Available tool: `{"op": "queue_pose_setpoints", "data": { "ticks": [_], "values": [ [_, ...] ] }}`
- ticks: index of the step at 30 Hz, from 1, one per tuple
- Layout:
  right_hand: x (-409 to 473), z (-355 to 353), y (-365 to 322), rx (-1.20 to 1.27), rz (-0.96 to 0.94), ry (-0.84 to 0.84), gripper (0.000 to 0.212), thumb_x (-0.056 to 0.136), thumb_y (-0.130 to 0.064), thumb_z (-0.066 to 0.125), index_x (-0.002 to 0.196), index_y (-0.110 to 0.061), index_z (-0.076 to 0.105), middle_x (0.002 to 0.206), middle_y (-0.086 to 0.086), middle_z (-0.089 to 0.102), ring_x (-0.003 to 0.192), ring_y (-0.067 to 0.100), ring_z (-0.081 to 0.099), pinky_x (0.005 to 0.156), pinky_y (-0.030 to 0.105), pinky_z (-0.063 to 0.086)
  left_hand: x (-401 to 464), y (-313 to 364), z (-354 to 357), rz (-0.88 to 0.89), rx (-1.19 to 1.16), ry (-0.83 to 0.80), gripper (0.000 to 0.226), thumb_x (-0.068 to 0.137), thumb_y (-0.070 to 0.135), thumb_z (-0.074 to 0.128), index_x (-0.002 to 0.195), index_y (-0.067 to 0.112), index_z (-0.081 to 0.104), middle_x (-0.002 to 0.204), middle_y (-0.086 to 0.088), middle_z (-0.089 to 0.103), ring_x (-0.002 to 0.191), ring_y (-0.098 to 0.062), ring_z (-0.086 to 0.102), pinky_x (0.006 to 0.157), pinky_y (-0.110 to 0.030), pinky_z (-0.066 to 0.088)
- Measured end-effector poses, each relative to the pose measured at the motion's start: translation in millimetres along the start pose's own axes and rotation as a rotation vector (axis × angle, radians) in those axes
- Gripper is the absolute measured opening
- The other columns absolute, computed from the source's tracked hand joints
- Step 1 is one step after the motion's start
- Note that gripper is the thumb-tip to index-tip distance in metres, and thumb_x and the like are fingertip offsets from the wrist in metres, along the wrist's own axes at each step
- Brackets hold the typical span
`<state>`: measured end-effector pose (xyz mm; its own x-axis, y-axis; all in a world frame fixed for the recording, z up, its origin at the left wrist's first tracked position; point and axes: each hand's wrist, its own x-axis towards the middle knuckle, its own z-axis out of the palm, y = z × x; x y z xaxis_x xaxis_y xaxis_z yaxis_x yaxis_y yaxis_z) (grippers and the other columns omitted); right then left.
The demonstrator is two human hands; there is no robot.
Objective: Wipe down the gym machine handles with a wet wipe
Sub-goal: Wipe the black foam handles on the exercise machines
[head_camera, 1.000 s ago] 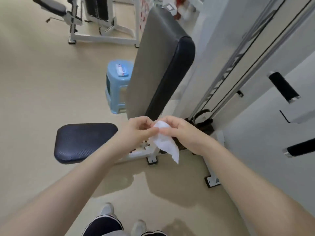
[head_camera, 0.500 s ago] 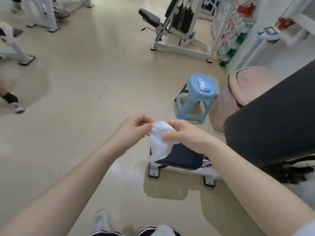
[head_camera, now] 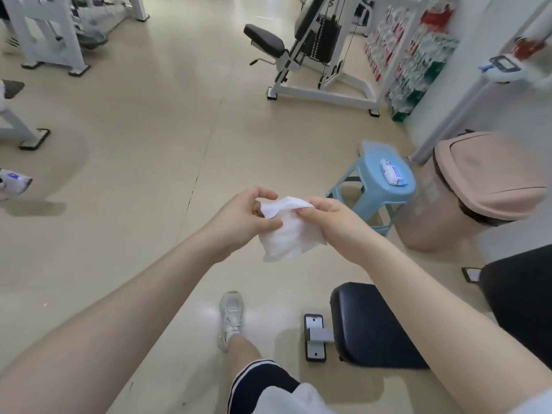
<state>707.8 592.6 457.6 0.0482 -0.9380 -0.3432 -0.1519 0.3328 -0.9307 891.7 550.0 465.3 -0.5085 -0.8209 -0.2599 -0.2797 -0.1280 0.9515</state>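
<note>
The wet wipe (head_camera: 288,231) is white and soft, and I see it held up in the air in front of me, above the tan floor (head_camera: 149,162). My left hand (head_camera: 245,218) pinches its left edge, thumb in front and fingers curled behind. My right hand (head_camera: 331,222) grips its top right side, with the fingers bent round the cloth. The bottom of the wipe hangs loose between my two hands.

Just below my right arm is a dark padded seat (head_camera: 367,327) on a grey metal foot (head_camera: 315,337). My white shoe (head_camera: 230,319) stands on the floor beside that foot.

Past my right hand is a light blue plastic stool (head_camera: 379,189). A pack of wipes (head_camera: 392,172) lies flat on top of it. Right next to the stool stands a pink bin (head_camera: 484,186) with its lid on.

Far back there is a white gym machine (head_camera: 313,58) with a black seat and a stack of black weights.
</note>
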Motion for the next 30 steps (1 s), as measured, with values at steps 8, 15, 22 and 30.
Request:
{"op": "queue_pose_setpoints", "data": {
  "ticks": [8, 15, 22, 30],
  "values": [
    [215.4, -34.6, -76.0, 0.227, -0.039, 0.135, 0.023, 0.095, -0.015, 0.044, 0.1, -0.002, 0.062, 0.094, 0.013, 0.065, 0.083, 0.02, 0.06, 0.077, 0.03, 0.046, 217.8, 30.9, -135.3, -0.014, 0.069, -0.028, 0.012, 0.089, 0.014, 0.056, 0.078, 0.017, 0.061, 0.069, 0.008, 0.056, 0.061, -0.001, 0.052, 0.058, -0.01, 0.037],
    [379.2, -70.4, -160.6, 0.26, -0.044, 0.246, 0.016, 0.098, -0.017, 0.04, 0.087, -0.017, 0.052, 0.073, 0.001, 0.055, 0.059, 0.017, 0.052, 0.059, 0.026, 0.049, 394.5, 80.6, -232.8, -0.003, 0.009, -0.14, 0.009, 0.09, 0.02, 0.051, 0.083, 0.015, 0.054, 0.077, 0.001, 0.059, 0.071, -0.018, 0.053, 0.07, -0.031, 0.042],
    [558.6, -100.2, -213.1, 0.48, -0.232, 0.289, 0.021, 0.067, -0.006, 0.058, 0.071, -0.023, 0.07, 0.072, -0.003, 0.064, 0.067, 0.011, 0.058, 0.067, 0.022, 0.051, 584.9, 118.4, -351.8, 0.103, -0.005, -0.322, 0.019, 0.086, 0.01, 0.055, 0.079, 0.028, 0.059, 0.063, -0.001, 0.051, 0.056, -0.015, 0.041, 0.055, -0.026, 0.029],
    [767.9, -121.9, -309.9, 0.093, -0.045, 0.601, 0.047, 0.092, -0.036, 0.049, 0.053, -0.012, 0.057, 0.058, -0.002, 0.051, 0.06, 0.014, 0.041, 0.063, 0.022, 0.036, 795.8, 195.7, -467.2, 0.098, 0.09, -0.423, 0.03, 0.083, 0.012, 0.047, 0.067, 0.023, 0.07, 0.069, 0.01, 0.068, 0.067, -0.007, 0.059, 0.064, -0.016, 0.043]
  ]
}}
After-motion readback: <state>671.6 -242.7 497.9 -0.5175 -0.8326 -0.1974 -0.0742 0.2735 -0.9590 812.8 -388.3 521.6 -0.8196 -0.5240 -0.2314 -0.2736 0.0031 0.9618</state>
